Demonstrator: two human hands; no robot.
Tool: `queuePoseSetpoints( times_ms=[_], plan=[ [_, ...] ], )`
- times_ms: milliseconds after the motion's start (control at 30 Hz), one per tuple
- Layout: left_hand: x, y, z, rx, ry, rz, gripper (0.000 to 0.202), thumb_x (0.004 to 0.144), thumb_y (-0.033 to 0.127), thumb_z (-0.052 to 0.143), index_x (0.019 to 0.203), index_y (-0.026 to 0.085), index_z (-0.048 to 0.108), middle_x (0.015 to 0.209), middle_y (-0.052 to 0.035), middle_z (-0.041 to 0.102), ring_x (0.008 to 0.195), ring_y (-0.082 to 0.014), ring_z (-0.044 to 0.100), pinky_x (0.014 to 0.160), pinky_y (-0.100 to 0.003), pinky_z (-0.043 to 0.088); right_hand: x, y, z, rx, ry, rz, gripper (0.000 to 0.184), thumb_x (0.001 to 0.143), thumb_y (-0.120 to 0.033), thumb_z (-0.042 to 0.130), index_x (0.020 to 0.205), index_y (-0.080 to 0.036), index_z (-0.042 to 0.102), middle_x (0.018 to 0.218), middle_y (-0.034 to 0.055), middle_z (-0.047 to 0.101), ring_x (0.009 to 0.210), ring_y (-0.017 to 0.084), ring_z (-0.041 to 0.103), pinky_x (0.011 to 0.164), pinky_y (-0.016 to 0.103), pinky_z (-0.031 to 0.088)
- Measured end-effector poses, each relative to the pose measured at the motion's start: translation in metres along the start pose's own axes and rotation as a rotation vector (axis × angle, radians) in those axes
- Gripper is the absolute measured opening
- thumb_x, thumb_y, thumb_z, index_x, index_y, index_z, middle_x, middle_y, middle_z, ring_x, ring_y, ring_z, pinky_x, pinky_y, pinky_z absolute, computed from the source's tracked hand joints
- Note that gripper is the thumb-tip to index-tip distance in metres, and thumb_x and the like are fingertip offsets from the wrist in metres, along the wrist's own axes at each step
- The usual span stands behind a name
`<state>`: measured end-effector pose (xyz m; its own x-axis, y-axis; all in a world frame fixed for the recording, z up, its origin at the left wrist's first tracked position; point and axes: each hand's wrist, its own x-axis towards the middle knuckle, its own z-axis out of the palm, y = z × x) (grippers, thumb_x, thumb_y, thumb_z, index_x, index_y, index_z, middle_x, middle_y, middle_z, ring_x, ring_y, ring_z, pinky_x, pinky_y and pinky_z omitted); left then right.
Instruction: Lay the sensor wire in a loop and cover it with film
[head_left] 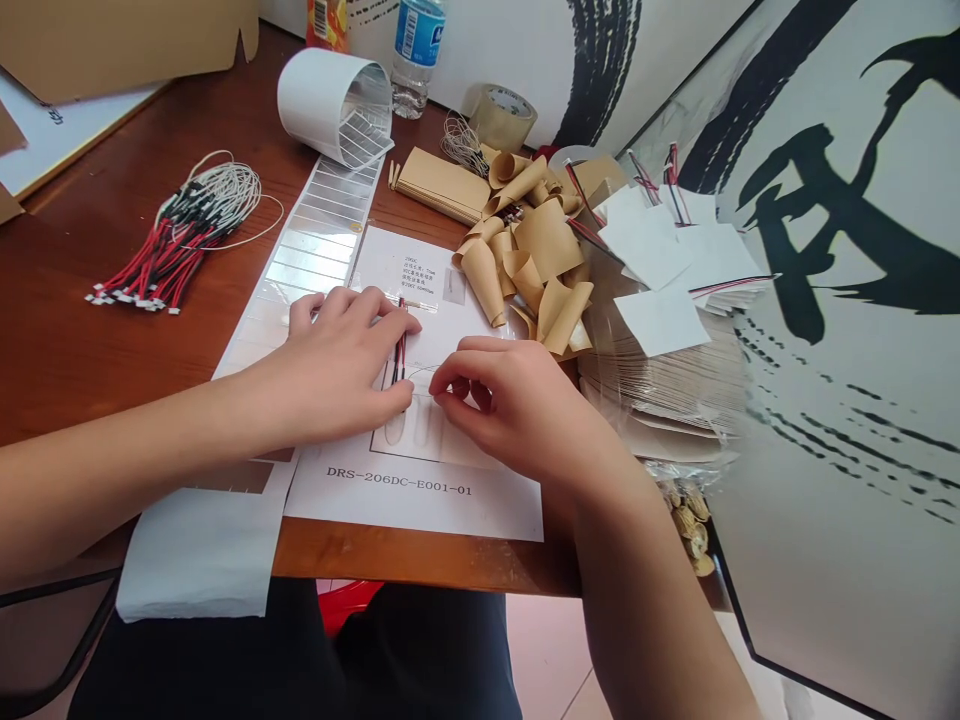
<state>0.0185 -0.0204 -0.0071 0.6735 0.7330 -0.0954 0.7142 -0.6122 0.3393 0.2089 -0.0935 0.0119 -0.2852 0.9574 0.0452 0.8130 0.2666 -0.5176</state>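
Observation:
A printed sheet (499,505) marked DRS-206DC-E001-01 lies near the table's front edge. On it rests a short red and black wire harness (400,360). My left hand (330,365) lies over the harness with fingers spread, its index fingertip and thumb touching the sheet on either end of the wires. To its right, my right hand (525,405) is closed in a pinch at the end of a thin lead (421,369) that runs from the harness. The pinched tip itself is hidden by the fingers.
Left lies a bundle of red, black and white wire harnesses (180,235). A label roll (311,100) trails a strip under my left arm. Behind are a water bottle (417,55) and tape (502,118). Curled brown paper pieces (551,240) and stacked white cards (660,380) crowd the right.

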Motion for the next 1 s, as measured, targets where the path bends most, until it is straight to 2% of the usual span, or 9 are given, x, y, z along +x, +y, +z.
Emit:
queuePoseSetpoints(
  times_ms=[300,533,800,1000],
  plan=[
    [-0.0014,0.0029,-0.0013,0.019,-0.018,0.002,0.059,0.089,0.05,0.042,0.14,0.024,0.056,0.137,-0.0136,0.053,0.137,-0.0369,0.043,0.119,-0.063,0.025,0.0017,-0.001,0.004,-0.009,-0.008,0.014,0.018,0.085,-0.004,0.06,0.081,-0.014,0.074,0.079,0.0026,0.068,0.067,0.012,0.057,0.063,0.026,0.042],
    [-0.0015,0.0019,0.0043,0.03,0.033,0.009,0.054,0.092,0.049,0.043,0.137,0.023,0.058,0.133,-0.0138,0.055,0.133,-0.0368,0.044,0.117,-0.064,0.025,0.001,-0.0025,0.0035,-0.009,-0.025,0.034,0.017,0.087,-0.005,0.061,0.084,-0.013,0.076,0.08,0.0028,0.069,0.067,0.012,0.057,0.064,0.026,0.042],
    [0.0008,0.0012,0.0083,0.042,0.055,-0.009,0.052,0.092,0.051,0.051,0.136,0.025,0.059,0.133,-0.0119,0.055,0.131,-0.0364,0.045,0.115,-0.06,0.026,0.0013,-0.0072,0.0019,-0.014,-0.086,0.069,0.019,0.086,-0.004,0.063,0.084,-0.013,0.079,0.079,0.0022,0.072,0.066,0.011,0.056,0.065,0.026,0.042],
    [0.0031,0.0022,0.0083,0.028,0.059,-0.033,0.054,0.09,0.052,0.056,0.137,0.026,0.06,0.133,-0.0107,0.056,0.131,-0.0369,0.045,0.117,-0.06,0.025,0.0,-0.007,0.0031,-0.013,-0.096,0.039,0.019,0.087,-0.005,0.064,0.082,-0.014,0.081,0.076,0.0018,0.072,0.065,0.011,0.056,0.065,0.026,0.042]
  ],
)
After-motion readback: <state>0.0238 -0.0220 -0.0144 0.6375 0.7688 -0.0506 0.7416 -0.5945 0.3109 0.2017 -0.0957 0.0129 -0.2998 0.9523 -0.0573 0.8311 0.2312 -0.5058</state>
